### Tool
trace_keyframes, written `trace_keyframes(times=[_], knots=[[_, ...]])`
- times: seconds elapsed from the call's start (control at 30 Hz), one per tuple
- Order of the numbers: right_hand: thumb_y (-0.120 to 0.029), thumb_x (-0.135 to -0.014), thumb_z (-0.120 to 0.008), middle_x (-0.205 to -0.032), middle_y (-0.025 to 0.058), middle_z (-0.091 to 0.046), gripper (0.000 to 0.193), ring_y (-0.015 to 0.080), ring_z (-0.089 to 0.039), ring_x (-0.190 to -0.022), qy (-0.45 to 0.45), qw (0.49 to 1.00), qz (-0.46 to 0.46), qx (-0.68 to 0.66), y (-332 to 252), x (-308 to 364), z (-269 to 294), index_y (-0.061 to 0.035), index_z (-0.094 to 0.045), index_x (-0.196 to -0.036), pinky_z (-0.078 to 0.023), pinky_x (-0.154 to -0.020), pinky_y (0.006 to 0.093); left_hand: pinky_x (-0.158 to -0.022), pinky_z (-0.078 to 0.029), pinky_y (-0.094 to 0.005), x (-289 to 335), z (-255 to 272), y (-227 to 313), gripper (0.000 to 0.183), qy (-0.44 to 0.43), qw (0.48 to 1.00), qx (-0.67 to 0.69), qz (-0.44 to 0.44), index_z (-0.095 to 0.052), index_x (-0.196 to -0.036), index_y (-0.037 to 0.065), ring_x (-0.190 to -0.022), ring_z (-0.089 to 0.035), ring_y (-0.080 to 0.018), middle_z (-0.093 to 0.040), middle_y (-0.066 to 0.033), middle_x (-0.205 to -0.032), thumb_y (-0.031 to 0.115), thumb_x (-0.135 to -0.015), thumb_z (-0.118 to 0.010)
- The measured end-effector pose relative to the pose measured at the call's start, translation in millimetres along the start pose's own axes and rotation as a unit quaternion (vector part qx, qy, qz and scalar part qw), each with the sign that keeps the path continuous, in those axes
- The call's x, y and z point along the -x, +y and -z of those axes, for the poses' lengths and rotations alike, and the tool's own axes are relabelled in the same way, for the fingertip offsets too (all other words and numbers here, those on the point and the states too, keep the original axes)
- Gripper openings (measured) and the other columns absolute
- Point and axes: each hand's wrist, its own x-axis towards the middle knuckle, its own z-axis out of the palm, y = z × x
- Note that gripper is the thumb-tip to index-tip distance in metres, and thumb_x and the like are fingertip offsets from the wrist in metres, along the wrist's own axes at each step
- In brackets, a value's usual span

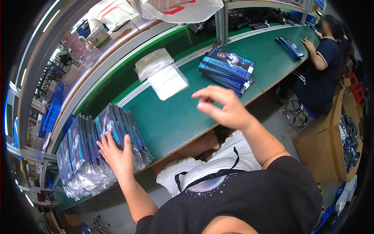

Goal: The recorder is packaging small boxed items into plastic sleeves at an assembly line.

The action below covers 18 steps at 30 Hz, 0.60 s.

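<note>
My left hand [117, 156] rests with spread fingers against a row of flat dark-blue boxes in clear plastic bags [80, 142], which stand on edge at the left end of the green bench. The loose bag ends bunch up toward the bench's near edge. Over the middle of the bench hangs my right hand [226, 107], index finger and thumb apart, with nothing visible between them. Just beyond it lies a stack of dark-blue printed boxes [230, 62], unbagged and slightly fanned. Left of that stack, a pile of flat clear plastic bags [168, 82] lies partly over the metal rail.
A co-worker [329, 50] sits at the bench's far right, beside another small pile of boxes [290, 47]. On the floor at right, a large cardboard carton [321, 134] holds many small dark-blue items. Shelving with blue bins [54, 107] runs along the left.
</note>
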Motion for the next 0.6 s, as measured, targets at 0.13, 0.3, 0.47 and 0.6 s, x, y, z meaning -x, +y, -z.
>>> trace_keyframes(times=[0.13,0.3,0.47,0.6], knots=[[-0.019,-0.077,-0.071,-0.085,0.0085,-0.061,0.028,0.0219,-0.058,-0.081,0.129,0.971,0.062,0.191,13.9,-28.4,48.4,-0.0006,-0.064,-0.097,-0.046,-0.075,0.0318,-0.108,-0.023,-0.0466,-12.0,-0.5,37.7,0.051,0.146,0.974,0.133,-0.111,-0.046,-0.128,0.0,-0.129,-0.035,-0.0371,-0.045,-0.0208,-0.132,0.021,-0.084,-0.063],[-0.052,-0.061,-0.076,-0.129,0.0209,-0.045,0.087,0.0359,-0.042,-0.121,0.09,0.85,-0.092,0.51,66.8,-52.4,88.0,-0.0094,-0.048,-0.131,-0.034,-0.101,0.044,-0.089,-0.039,-0.0431,-19.7,-49.0,96.6,0.021,-0.01,0.923,0.274,-0.271,-0.066,-0.096,0.004,-0.107,-0.053,-0.0292,-0.062,-0.0104,-0.108,0.004,-0.076,-0.063],[-0.047,-0.056,-0.078,-0.125,0.0214,-0.046,0.09,0.0368,-0.043,-0.118,-0.014,0.851,-0.202,0.484,92.0,-37.8,82.4,-0.0093,-0.046,-0.132,-0.033,-0.101,0.0431,-0.086,-0.04,-0.0399,-47.6,-174.4,84.0,0.02,-0.017,0.935,0.215,-0.281,-0.07,-0.094,0.01,-0.105,-0.055,-0.0247,-0.064,-0.0043,-0.108,0.005,-0.077,-0.059],[-0.034,-0.059,-0.08,-0.125,0.0168,-0.042,0.085,0.0317,-0.043,-0.116,0.128,0.93,-0.149,0.309,47.1,-19.2,58.6,-0.0073,-0.042,-0.131,-0.034,-0.101,0.0422,-0.079,-0.043,-0.0354,-47.2,-157.9,99.5,0.018,-0.035,0.943,0.203,-0.262,-0.07,-0.091,0.011,-0.087,-0.056,-0.0243,-0.061,-0.0043,-0.087,0.005,-0.077,-0.061]])
